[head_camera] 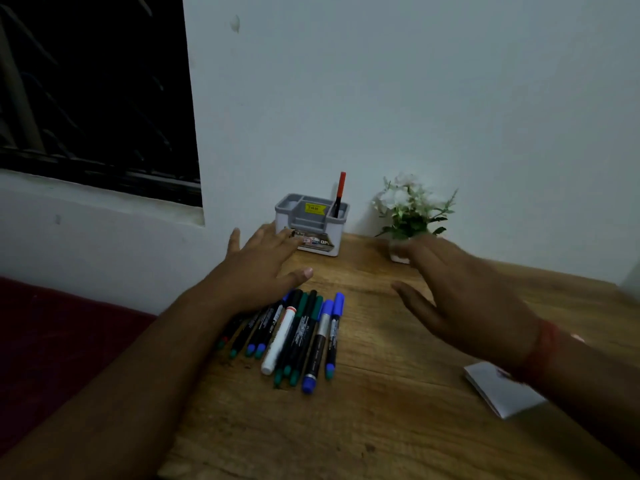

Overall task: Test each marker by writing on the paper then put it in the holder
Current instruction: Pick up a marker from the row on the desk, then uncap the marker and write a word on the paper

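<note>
Hovering over woodgrain table [381, 393]: both hands' fingers [263, 244] spread, empty; slim cylindrical markers [294, 334] beneath.

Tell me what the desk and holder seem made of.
Desk: wood or wood-look laminate, going by the brown grain lines and a dull sheen; which of the two I cannot tell. Holder: probably moulded plastic, with smooth matte white walls, a grey compartment insert and stickers on it.
</note>
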Action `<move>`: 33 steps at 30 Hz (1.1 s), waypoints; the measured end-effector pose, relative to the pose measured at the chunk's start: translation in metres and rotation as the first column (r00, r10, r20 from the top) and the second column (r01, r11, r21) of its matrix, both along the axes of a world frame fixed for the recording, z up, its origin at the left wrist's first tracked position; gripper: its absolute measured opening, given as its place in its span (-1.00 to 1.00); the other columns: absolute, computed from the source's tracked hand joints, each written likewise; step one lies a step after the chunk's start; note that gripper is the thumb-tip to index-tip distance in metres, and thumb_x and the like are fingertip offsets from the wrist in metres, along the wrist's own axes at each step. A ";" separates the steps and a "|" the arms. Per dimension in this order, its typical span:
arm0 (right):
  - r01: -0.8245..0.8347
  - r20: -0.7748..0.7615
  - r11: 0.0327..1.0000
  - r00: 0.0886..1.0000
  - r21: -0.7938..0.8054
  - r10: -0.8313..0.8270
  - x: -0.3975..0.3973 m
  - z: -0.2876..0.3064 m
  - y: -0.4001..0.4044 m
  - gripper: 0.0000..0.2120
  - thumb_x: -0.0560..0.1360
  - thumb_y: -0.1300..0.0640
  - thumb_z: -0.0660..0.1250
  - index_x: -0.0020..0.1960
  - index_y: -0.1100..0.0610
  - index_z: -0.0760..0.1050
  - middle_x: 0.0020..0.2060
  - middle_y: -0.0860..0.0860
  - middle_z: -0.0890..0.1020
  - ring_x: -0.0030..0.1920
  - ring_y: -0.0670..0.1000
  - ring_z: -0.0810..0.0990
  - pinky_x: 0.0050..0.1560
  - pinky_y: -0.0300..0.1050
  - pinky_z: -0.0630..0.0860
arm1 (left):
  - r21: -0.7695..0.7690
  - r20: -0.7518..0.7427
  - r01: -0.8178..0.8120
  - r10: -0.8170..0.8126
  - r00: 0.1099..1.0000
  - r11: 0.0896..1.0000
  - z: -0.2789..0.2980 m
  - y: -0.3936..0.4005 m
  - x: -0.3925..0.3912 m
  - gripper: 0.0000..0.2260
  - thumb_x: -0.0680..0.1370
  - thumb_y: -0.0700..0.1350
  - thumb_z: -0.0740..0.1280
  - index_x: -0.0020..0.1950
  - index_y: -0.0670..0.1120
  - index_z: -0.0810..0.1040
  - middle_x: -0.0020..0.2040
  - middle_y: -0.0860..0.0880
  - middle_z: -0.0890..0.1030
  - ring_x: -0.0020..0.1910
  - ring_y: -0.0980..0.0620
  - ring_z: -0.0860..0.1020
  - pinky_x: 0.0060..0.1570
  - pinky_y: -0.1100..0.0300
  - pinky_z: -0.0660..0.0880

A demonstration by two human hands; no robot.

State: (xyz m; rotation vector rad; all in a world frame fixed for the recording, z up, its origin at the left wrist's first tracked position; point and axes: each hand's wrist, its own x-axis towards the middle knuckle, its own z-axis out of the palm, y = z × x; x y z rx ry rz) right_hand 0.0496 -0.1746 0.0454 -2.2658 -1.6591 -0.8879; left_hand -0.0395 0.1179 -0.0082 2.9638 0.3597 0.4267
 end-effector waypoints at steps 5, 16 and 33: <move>0.142 -0.114 0.985 0.982 -0.099 -0.153 0.020 -0.032 -0.055 -0.62 0.54 -0.12 0.28 0.29 0.01 0.47 0.14 -0.04 0.60 -0.04 -0.03 0.62 -0.14 -0.07 0.61 | 0.008 0.106 0.240 -0.239 0.965 0.971 0.009 -0.026 0.004 -0.51 0.50 0.35 0.04 0.15 0.11 0.58 0.22 0.14 0.56 0.35 0.07 0.39 0.52 -0.15 -0.15; 0.155 -0.288 0.987 0.948 0.037 -0.138 0.041 -0.034 -0.080 -0.68 0.57 -0.05 0.34 0.28 0.01 0.47 0.14 -0.06 0.59 0.02 -0.08 0.57 -0.10 -0.17 0.48 | 0.189 -0.345 0.112 -0.041 0.938 0.976 0.029 -0.074 0.056 -0.70 0.53 0.27 0.26 -0.19 0.06 0.53 -0.03 0.00 0.49 0.08 -0.05 0.45 0.18 -0.04 0.40; 0.297 -0.880 0.846 0.324 0.443 0.347 0.050 -0.029 -0.086 -0.81 0.58 0.25 0.38 0.18 0.24 0.57 -0.16 0.14 0.69 -0.28 -0.03 0.70 -0.23 -0.18 0.65 | -0.761 0.316 0.141 0.173 0.933 0.633 0.043 -0.198 0.098 -0.71 0.58 0.08 0.18 -0.04 -0.11 0.54 -0.18 -0.10 0.53 -0.24 -0.03 0.47 -0.15 0.02 0.40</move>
